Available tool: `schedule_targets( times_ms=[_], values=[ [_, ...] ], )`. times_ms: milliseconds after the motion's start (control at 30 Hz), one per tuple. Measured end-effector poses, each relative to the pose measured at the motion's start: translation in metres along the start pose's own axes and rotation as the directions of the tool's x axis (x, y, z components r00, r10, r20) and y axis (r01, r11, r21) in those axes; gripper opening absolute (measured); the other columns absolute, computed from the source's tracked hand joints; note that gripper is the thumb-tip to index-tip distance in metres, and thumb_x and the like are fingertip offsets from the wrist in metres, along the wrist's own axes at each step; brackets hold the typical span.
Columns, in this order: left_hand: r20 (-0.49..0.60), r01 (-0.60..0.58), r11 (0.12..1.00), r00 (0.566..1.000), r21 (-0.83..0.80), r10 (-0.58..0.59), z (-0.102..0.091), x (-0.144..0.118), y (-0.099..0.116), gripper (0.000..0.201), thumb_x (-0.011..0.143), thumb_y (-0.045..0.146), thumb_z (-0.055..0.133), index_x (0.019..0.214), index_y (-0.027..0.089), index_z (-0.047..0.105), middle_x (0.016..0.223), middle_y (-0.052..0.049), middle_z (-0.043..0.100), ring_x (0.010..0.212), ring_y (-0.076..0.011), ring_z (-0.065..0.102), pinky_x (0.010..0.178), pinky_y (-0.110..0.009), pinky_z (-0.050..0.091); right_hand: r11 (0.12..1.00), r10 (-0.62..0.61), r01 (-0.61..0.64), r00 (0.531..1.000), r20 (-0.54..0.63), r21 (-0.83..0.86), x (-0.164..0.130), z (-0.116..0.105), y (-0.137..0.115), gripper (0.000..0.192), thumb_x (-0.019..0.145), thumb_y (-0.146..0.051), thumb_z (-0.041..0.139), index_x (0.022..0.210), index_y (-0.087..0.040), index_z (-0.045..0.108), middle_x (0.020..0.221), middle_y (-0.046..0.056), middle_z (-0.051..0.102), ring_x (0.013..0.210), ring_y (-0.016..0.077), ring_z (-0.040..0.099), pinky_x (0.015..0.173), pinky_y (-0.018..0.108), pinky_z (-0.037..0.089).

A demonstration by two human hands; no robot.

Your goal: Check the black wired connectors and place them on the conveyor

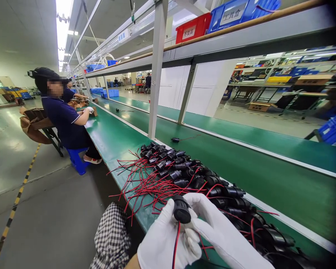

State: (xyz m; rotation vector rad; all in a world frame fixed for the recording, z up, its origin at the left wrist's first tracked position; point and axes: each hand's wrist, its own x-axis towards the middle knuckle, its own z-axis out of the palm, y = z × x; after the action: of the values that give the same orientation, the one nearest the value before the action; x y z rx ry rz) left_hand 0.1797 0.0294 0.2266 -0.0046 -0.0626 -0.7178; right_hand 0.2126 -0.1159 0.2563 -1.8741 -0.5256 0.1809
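Both hands wear white gloves. My left hand [165,239] grips a black cylindrical part [182,210], its thumb on one side and its fingers curled below. Red and black wires [177,239] hang down from that part across the left palm. From the right, my right hand [212,220] closes its fingers on the same part's side; some fingertips are hidden. Just beyond the hands lies a long heap of similar black parts [182,164], their red and black wires [156,186] trailing toward the bench's near edge.
The green bench [109,130] runs far ahead beside a green belt [240,168] with a single wired part [175,140] on it. A metal post [157,74] rises at the heap's far end. Bins [193,28] sit overhead. A co-worker [63,112] sits further along.
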Motion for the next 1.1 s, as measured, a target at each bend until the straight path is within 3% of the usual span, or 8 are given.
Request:
schedule_targets(
  times_ms=[133, 233, 433, 567, 800, 900, 1000, 1100],
  values=[
    [-0.046, -0.072, 0.971, 0.995, 0.227, 0.084, -0.003, 0.001, 0.002, 0.054, 0.074, 0.049, 0.081, 0.101, 0.004, 0.066, 0.071, -0.002, 0.064, 0.056, -0.0066, 0.060, 0.055, -0.016, 0.043, 0.994, -0.036, 0.038, 0.999, 0.025, -0.104, -0.002, -0.008, -0.008, 0.034, 0.080, -0.035, 0.055, 0.109, -0.018, 0.051, 0.106, 0.011, 0.062, 0.100, 0.0276, 0.061, 0.094, 0.048, 0.049],
    [0.031, -0.210, 0.831, 0.974, 0.515, 0.226, -0.003, -0.002, 0.004, 0.053, 0.076, 0.050, 0.079, 0.102, 0.005, 0.068, 0.081, -0.008, 0.067, 0.059, -0.0088, 0.059, 0.055, -0.019, 0.043, 0.965, -0.137, 0.141, 0.990, 0.034, -0.221, -0.006, -0.015, -0.008, 0.036, 0.078, -0.028, 0.056, 0.113, -0.020, 0.053, 0.118, 0.011, 0.060, 0.109, 0.0268, 0.060, 0.099, 0.046, 0.049],
    [0.284, -0.347, 0.093, 0.872, 0.933, 0.399, 0.008, -0.015, 0.012, 0.048, 0.079, 0.041, 0.077, 0.118, 0.017, 0.063, 0.115, -0.010, 0.066, 0.106, -0.0243, 0.060, 0.098, -0.038, 0.045, 0.839, -0.408, 0.365, 0.913, -0.023, -0.405, -0.012, -0.017, 0.000, 0.068, 0.065, -0.011, 0.062, 0.128, -0.031, 0.049, 0.129, 0.004, 0.057, 0.118, 0.0243, 0.058, 0.099, 0.036, 0.054],
    [0.417, -0.303, -0.321, 0.821, 0.897, 0.390, 0.011, -0.021, 0.018, 0.036, 0.082, 0.041, 0.072, 0.110, 0.019, 0.065, 0.110, -0.008, 0.066, 0.100, -0.0223, 0.061, 0.092, -0.035, 0.048, 0.730, -0.565, 0.516, 0.825, 0.030, -0.448, -0.014, -0.014, 0.000, 0.067, 0.071, -0.018, 0.068, 0.132, -0.036, 0.047, 0.124, 0.002, 0.054, 0.116, 0.0198, 0.057, 0.099, 0.027, 0.053],
    [0.591, -0.374, -0.521, 0.729, 0.767, 0.346, 0.008, -0.020, 0.015, 0.040, 0.080, 0.015, 0.072, 0.115, 0.028, 0.059, 0.114, 0.000, 0.065, 0.103, -0.0154, 0.062, 0.093, -0.026, 0.049, 0.748, -0.563, 0.502, 0.826, -0.015, -0.435, -0.016, -0.013, -0.003, 0.058, 0.076, -0.021, 0.068, 0.128, -0.039, 0.052, 0.114, 0.001, 0.054, 0.108, 0.0171, 0.058, 0.095, 0.024, 0.052],
    [0.551, -0.246, -0.557, 0.680, 0.793, 0.484, 0.005, -0.016, -0.002, 0.055, 0.074, 0.004, 0.072, 0.118, 0.032, 0.055, 0.115, 0.004, 0.064, 0.103, -0.0127, 0.063, 0.092, -0.023, 0.051, 0.884, -0.447, 0.439, 0.895, -0.010, -0.160, -0.008, -0.014, -0.004, 0.034, 0.086, -0.051, 0.066, 0.118, -0.038, 0.058, 0.104, 0.001, 0.056, 0.096, 0.0196, 0.061, 0.086, 0.029, 0.054],
    [0.521, -0.092, -0.582, 0.572, 0.808, 0.633, -0.001, -0.012, -0.019, 0.068, 0.070, 0.002, 0.074, 0.123, 0.037, 0.049, 0.118, 0.006, 0.064, 0.105, -0.0132, 0.064, 0.094, -0.024, 0.053, 0.930, -0.335, 0.318, 0.940, 0.065, 0.183, -0.002, -0.013, 0.003, 0.049, 0.082, -0.073, 0.058, 0.112, -0.034, 0.061, 0.102, 0.003, 0.056, 0.097, 0.0244, 0.058, 0.086, 0.035, 0.051],
    [0.618, -0.006, -0.695, 0.463, 0.719, 0.635, -0.004, -0.010, -0.024, 0.065, 0.077, 0.009, 0.072, 0.129, 0.036, 0.044, 0.118, 0.002, 0.066, 0.108, -0.0169, 0.064, 0.098, -0.030, 0.054, 0.910, -0.225, 0.168, 0.968, 0.111, 0.379, -0.002, -0.009, 0.019, 0.058, 0.076, -0.077, 0.060, 0.109, -0.029, 0.060, 0.104, 0.004, 0.053, 0.100, 0.0256, 0.051, 0.089, 0.036, 0.047]
  ],
)
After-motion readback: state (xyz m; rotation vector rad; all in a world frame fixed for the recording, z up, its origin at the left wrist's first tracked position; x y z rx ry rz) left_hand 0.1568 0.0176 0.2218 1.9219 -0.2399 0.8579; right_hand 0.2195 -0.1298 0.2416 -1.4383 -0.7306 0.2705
